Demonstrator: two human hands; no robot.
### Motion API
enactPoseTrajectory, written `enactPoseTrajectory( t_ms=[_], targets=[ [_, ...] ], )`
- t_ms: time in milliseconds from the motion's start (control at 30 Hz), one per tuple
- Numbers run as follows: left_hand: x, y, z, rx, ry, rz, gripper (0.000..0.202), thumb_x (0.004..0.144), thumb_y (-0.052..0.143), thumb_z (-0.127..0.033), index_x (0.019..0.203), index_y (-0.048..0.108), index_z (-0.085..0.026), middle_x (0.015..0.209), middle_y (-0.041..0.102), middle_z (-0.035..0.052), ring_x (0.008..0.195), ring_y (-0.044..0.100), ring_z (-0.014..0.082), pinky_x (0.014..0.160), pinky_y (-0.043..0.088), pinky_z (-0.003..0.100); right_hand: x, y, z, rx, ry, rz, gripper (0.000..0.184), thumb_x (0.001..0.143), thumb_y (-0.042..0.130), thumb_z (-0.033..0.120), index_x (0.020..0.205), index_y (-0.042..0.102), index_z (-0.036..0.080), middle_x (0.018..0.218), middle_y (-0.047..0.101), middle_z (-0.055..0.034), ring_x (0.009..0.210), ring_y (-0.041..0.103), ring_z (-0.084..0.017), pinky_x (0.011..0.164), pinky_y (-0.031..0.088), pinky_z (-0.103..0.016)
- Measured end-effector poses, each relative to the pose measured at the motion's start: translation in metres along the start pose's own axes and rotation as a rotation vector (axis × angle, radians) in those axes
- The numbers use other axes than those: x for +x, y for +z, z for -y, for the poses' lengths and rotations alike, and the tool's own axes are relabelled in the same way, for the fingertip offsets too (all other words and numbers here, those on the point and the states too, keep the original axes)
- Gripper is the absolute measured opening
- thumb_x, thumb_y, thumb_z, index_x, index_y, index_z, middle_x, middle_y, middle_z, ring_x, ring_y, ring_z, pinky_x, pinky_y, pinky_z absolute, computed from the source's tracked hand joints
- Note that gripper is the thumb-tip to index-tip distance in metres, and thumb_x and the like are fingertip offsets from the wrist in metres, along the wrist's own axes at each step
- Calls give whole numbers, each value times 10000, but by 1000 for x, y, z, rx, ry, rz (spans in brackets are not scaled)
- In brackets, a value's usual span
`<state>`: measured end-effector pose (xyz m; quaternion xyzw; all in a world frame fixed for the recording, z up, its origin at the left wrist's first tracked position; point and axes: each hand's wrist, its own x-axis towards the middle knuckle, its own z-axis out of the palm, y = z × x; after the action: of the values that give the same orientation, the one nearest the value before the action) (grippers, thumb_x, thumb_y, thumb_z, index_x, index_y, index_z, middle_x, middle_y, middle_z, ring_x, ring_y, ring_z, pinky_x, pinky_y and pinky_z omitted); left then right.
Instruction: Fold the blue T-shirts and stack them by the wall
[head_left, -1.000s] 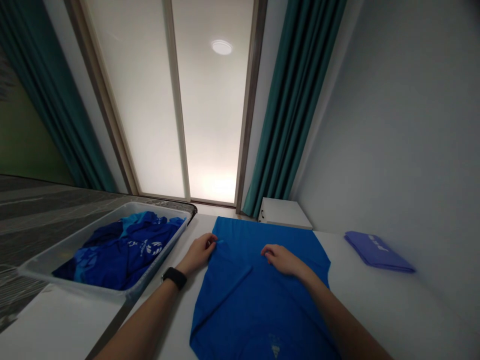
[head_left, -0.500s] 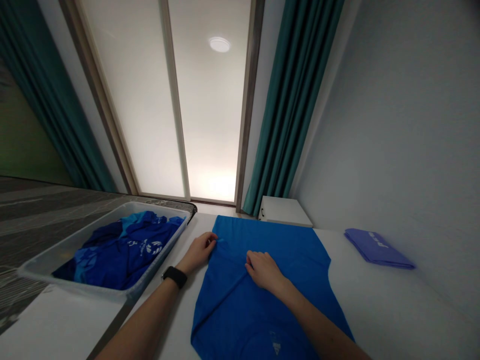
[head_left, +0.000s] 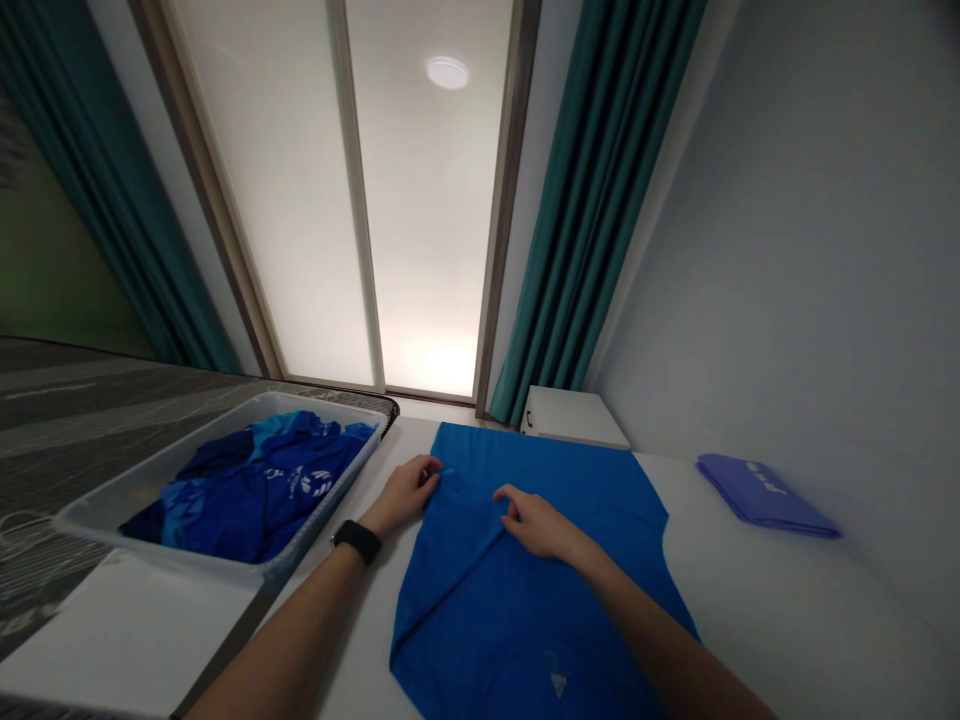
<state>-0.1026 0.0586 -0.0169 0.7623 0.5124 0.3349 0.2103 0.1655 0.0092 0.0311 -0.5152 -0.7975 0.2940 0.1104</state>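
Note:
A bright blue shirt (head_left: 570,470) lies spread on a white table (head_left: 757,600), with its left part folded in over the middle. My left hand (head_left: 405,492), a black watch on its wrist, pinches the shirt's left edge near the far corner. On the folded flap near the middle rests my right hand (head_left: 534,523), its fingers curled and closed on the cloth there.
At the left a clear plastic bin (head_left: 135,505) holds several crumpled blue shirts (head_left: 255,490). A folded purple-blue garment (head_left: 765,492) lies at the table's right side by the wall. A small white cabinet (head_left: 574,417) stands behind the table, before teal curtains (head_left: 592,200).
My right hand has moved left, from the shirt's middle right to the folded flap, and drew the fabric in. My left hand has stayed on the left edge.

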Motion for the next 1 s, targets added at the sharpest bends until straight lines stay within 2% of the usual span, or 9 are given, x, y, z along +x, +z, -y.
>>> enactPoseTrajectory(
  t_ms=[133, 233, 367, 467, 633, 767, 867, 1000],
  targets=[
    [0, -1, -1, 30, 8, 24, 266, 871, 482, -343, 1026, 631, -186, 903, 647, 51, 749, 588, 190, 690, 452, 295, -3, -21, -15, 148, 3, 170, 357, 928, 426, 243, 1260, 555, 221, 919, 668, -17, 755, 589, -137, 633, 412, -232],
    [0, -2, -2, 28, 8, 32, 285, 866, 492, -379, 1029, 632, -191, 905, 650, 52, 764, 592, 203, 695, 457, 308, -6, -41, -23, 179, 42, 245, 374, 917, 436, 231, 1273, 546, 209, 945, 674, -17, 717, 585, -113, 645, 435, -220],
    [1, -3, -1, 17, 19, 32, 288, 857, 511, -393, 1023, 642, -197, 925, 654, 53, 778, 596, 208, 702, 459, 315, -13, -62, -25, 148, 84, 295, 344, 908, 447, 215, 1221, 585, 178, 938, 676, -27, 653, 565, -93, 655, 444, -222],
    [1, -2, 0, 33, 38, 36, 294, 863, 498, -387, 1027, 640, -188, 925, 641, 54, 754, 590, 202, 699, 456, 318, -19, -67, -25, 149, 110, 278, 334, 917, 430, 217, 1204, 597, 180, 950, 675, -29, 654, 567, -90, 648, 438, -217],
    [-5, -3, -9, 59, 48, -5, 319, 870, 482, -376, 1068, 633, -177, 979, 594, 66, 720, 581, 185, 705, 462, 322, -26, -51, -20, 60, 63, 191, 310, 913, 452, 242, 1168, 620, 188, 942, 678, -39, 735, 597, -134, 649, 425, -238],
    [-22, -13, -34, 155, 69, -54, 267, 889, 454, -321, 1037, 625, -179, 944, 609, 72, 744, 582, 195, 721, 437, 322, -26, -25, -10, -91, 22, 27, 328, 934, 429, 242, 1220, 585, 206, 921, 676, -51, 812, 609, -176, 664, 392, -259],
    [-48, -24, -58, 240, 48, 55, 177, 887, 467, -287, 881, 626, -210, 767, 631, 35, 711, 574, 200, 731, 395, 325, -21, -8, -7, -163, 45, -43, 309, 957, 417, 275, 1220, 567, 212, 967, 682, -64, 860, 620, -195, 687, 381, -271],
    [-95, -33, -79, 235, 22, 212, 157, 895, 494, -328, 857, 617, -238, 719, 638, 12, 659, 556, 191, 704, 362, 319, -10, 6, -9, -185, 55, -65, 260, 958, 389, 211, 1076, 620, 194, 1040, 690, -79, 952, 624, -207, 756, 385, -284]
  ],
)
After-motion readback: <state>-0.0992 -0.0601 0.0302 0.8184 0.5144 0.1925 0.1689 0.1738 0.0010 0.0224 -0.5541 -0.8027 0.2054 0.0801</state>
